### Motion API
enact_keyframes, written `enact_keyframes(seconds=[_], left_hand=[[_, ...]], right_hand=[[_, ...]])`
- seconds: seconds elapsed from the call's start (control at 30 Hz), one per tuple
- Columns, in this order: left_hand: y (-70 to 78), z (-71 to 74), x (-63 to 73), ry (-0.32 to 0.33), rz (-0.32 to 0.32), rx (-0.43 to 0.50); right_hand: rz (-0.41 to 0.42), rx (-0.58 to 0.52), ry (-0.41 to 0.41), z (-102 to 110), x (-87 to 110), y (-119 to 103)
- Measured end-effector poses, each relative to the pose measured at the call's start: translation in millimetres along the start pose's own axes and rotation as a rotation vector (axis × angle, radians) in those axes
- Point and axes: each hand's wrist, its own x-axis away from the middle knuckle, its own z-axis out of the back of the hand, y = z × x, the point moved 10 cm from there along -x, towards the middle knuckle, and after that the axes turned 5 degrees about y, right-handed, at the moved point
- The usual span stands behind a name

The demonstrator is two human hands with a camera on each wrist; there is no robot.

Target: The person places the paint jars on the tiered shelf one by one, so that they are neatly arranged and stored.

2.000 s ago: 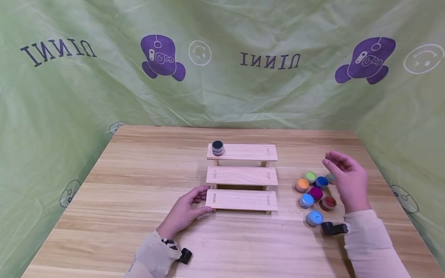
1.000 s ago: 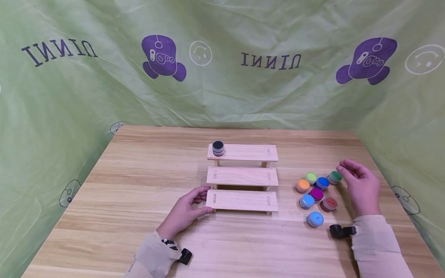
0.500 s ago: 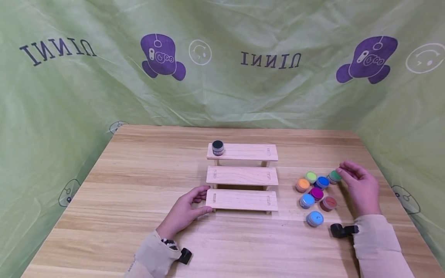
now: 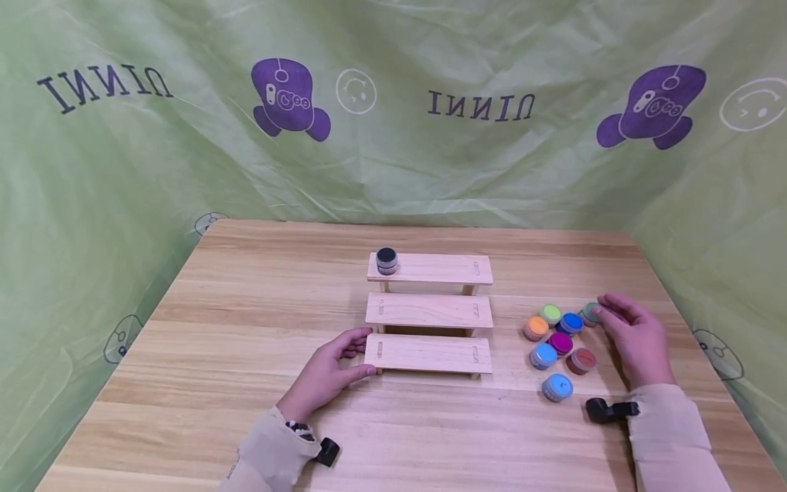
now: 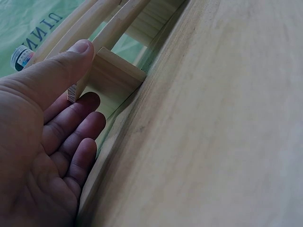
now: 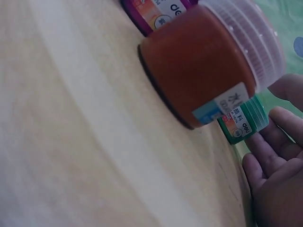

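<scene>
In the head view, my left hand [image 4: 328, 369] holds the left end of the lowest step of a three-tier wooden display stand [image 4: 428, 353]. The left wrist view shows my thumb [image 5: 71, 66] over the plank's end, the other fingers curled beside it. My right hand [image 4: 636, 338] is at a green paint jar [image 4: 590, 313], its thumb and fingertips at the lid side. That green jar [image 6: 244, 120] stands on the table in the right wrist view, partly behind a brown-red jar [image 6: 199, 66]. A black-lidded jar [image 4: 387, 261] sits at the top step's left end.
Left of the right hand several paint jars are grouped: light green [image 4: 550, 314], orange [image 4: 535, 328], dark blue [image 4: 570, 324], magenta [image 4: 559, 343], brown-red [image 4: 581, 360], and two light blue, one [image 4: 557, 387] nearest the front. A green printed cloth [image 4: 393, 171] hangs behind the table [image 4: 258, 294].
My right hand has moved right and down to the far side of the jars, then closed in on the green jar. My left hand has stayed at the stand's end.
</scene>
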Motion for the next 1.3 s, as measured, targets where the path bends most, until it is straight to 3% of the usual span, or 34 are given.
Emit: enact_keyframes(seconds=[0.1, 0.37, 0.63, 0.93, 1.1, 1.3], left_hand=[[0.2, -0.3, -0.3, -0.001, -0.003, -0.002], [-1.0, 0.5, -0.4, 0.006, 0.002, -0.009], [-1.1, 0.1, -0.7, 0.006, -0.005, -0.002], [-0.9, -0.5, -0.9, -0.002, -0.006, 0.000], [-0.7, -0.8, -0.9, -0.003, -0.012, 0.001], [-0.9, -1.0, -0.7, -0.006, -0.013, -0.016]], right_hand=[[0.005, -0.008, -0.009, -0.8, 0.3, 0.8], [0.013, 0.147, 0.000, -3.0, -0.7, 3.3], [0.021, 0.181, -0.006, -5.1, 0.8, 2.7], [0.126, 0.402, -0.018, -7.0, 1.0, -0.6], [0.142, 0.415, -0.017, -6.0, 0.7, -0.3], [0.104, 0.380, -0.007, -3.7, 0.8, 3.0]])
